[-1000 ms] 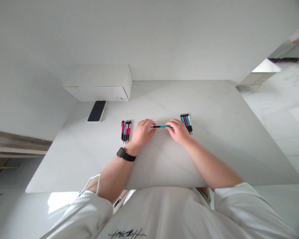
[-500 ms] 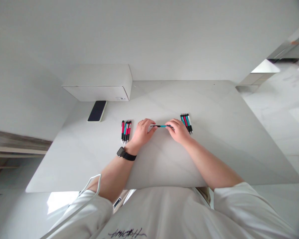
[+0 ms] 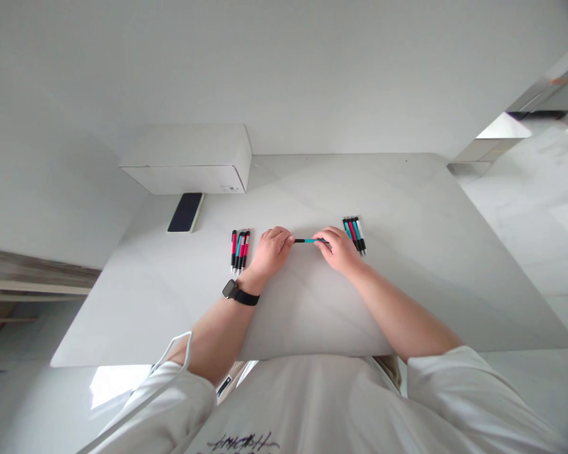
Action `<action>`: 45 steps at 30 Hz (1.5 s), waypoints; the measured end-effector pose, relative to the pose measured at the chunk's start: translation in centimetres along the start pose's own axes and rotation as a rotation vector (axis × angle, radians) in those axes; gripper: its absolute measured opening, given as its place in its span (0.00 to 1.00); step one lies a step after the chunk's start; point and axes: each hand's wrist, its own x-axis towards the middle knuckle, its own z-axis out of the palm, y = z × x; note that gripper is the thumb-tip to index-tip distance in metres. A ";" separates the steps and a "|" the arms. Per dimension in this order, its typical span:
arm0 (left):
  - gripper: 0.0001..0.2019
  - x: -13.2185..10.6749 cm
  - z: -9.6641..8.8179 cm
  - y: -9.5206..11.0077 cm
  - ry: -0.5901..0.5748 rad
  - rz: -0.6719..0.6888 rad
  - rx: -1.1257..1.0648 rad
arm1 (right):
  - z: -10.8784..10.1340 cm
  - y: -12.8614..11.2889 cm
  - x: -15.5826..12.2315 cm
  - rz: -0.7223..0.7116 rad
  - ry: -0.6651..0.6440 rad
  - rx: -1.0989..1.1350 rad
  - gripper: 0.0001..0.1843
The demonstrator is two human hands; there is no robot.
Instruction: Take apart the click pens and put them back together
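Note:
A teal and black pen (image 3: 307, 240) lies level between my two hands, above the middle of the table. My left hand (image 3: 273, 250) pinches its black end, so the tip is hidden by the fingers. On the other end, the fingers of my right hand (image 3: 335, 246) are closed round the teal barrel. Left of my left hand, a group of pink and teal pens (image 3: 240, 251) with black grips lies side by side. A second row of pens (image 3: 355, 234), teal, pink and white, is just beyond my right hand, which partly covers it.
A long white box (image 3: 184, 179) stands at the back left against the wall. In front of it lies a dark-screened phone (image 3: 186, 212). The white table (image 3: 430, 271) has rounded corners. A black watch (image 3: 230, 289) is on my left wrist.
The left fingers have closed over the pen's black end, where thumb and forefinger stood a little apart before. My right hand keeps its hold, and the other pens lie as before.

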 end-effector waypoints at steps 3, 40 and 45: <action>0.05 0.0 0.0 0.0 0.005 0.009 -0.010 | 0.0 0.0 0.0 0.003 0.002 0.001 0.07; 0.04 0.2 -0.1 -0.4 0.042 -0.040 0.006 | -0.6 -0.1 0.1 0.076 -0.034 0.085 0.10; 0.07 0.3 -0.3 -0.3 0.096 -0.086 -0.021 | -0.4 0.3 0.3 0.380 0.060 0.471 0.13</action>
